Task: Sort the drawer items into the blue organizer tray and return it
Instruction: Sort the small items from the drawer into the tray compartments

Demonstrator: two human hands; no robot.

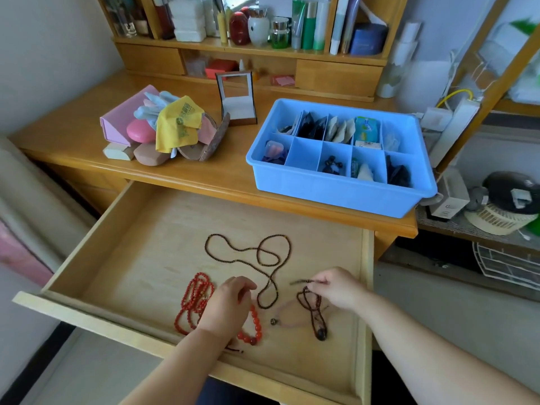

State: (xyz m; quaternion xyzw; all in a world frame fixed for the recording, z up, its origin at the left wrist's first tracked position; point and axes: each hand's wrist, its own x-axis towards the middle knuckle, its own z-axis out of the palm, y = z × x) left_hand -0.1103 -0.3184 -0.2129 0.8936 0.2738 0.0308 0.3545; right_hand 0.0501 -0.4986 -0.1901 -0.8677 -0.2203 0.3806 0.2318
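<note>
Both hands are lowered into the open wooden drawer (117,252). At the left hand (230,305), the fingers are curled loosely downward over a bracelet of large orange-red beads (254,328); the palm covers part of it, so whether the beads are actually gripped cannot be told. Just to the left of that hand a coiled red bead strand (194,299) is laid on the drawer floor, touching or nearly touching the wrist side of the hand.

At the right hand (336,287), thumb and fingertips are pinched together on one end of a short dark bead strand (311,305), whose free end is seen sticking out leftward (blurred, so its detail is lost). The rest of this strand is draped below the hand and is ended by a larger dark bead. Between the two hands a pale pinkish loop (285,315) is faintly made out, with a small dark bead on it.

Beyond both hands a long thin brown bead necklace (257,258) is spread in loops across the drawer floor.

Well beyond the right hand, up on the desk (73,135), the blue organizer tray (330,188) is set, its compartments partly filled with small packets that cannot be identified.
</note>
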